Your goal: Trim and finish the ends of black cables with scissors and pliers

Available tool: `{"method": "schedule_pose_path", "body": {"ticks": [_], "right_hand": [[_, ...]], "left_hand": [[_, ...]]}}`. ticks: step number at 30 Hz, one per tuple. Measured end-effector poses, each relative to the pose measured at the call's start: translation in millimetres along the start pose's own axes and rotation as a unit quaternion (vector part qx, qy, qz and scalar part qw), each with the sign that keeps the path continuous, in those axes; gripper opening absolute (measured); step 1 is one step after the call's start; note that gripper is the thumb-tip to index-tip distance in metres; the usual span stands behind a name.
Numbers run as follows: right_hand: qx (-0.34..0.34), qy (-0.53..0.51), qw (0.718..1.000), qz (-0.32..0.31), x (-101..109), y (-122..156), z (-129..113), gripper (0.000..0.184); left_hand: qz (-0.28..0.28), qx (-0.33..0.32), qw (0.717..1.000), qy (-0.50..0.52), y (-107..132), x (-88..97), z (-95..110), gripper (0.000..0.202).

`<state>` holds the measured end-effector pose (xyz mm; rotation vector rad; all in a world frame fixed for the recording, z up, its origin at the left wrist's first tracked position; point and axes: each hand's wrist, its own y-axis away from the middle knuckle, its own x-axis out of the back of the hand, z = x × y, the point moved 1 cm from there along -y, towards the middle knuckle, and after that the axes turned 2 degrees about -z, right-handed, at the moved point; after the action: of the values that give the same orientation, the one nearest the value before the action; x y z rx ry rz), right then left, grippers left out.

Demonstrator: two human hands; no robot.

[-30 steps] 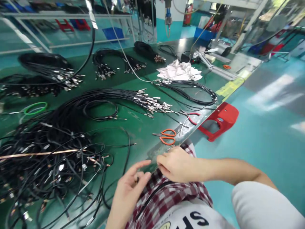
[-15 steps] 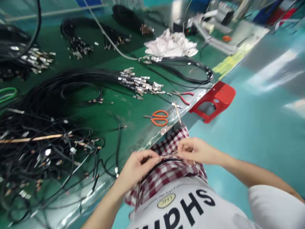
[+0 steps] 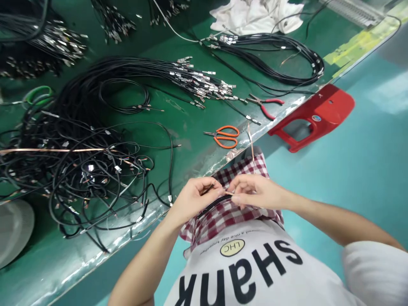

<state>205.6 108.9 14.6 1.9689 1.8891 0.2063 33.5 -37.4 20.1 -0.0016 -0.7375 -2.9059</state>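
Observation:
Both hands meet over my lap, above a checked cloth (image 3: 229,212), just off the edge of the green table (image 3: 178,144). My left hand (image 3: 194,197) pinches the end of a thin black cable (image 3: 208,206) that runs down across the cloth. My right hand (image 3: 255,191) is closed in a pinch on a narrow copper strip (image 3: 250,140) that rises to the table edge. The fingertips of the two hands nearly touch.
Orange scissors (image 3: 225,136) and red-handled pliers (image 3: 266,104) lie near the table edge. Tangled black cables (image 3: 83,170) with metal ends cover the left; a neater bundle (image 3: 191,78) lies in the middle. A red stool (image 3: 318,114) stands on the teal floor. White cloth (image 3: 251,15) lies at the back.
The view tilted down and closer. My hands drew back from the table edge to my lap and closed together, the left on the cable end, the right on the copper strip.

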Motion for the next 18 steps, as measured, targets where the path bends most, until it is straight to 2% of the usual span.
{"method": "schedule_pose_path", "body": {"ticks": [3, 5, 9, 18], "right_hand": [[0.029, 0.082, 0.995, 0.055, -7, -8, -7, 0.023], [0.033, 0.093, 0.993, 0.071, -6, -9, -8, 0.022], [0.023, 0.073, 0.995, 0.059, 0, -6, -5, 0.023], [0.022, -0.061, 0.998, 0.022, 1, -10, 5, 0.027]], "left_hand": [[0.014, -0.004, 1.000, -0.004, 2, 0.1, 1, 0.033], [0.034, 0.001, 0.999, 0.005, 5, 3.8, -1, 0.032], [0.055, 0.006, 0.998, 0.034, 9, 11.0, -6, 0.032], [0.043, 0.008, 0.998, 0.053, 6, 9.0, -8, 0.032]]}}
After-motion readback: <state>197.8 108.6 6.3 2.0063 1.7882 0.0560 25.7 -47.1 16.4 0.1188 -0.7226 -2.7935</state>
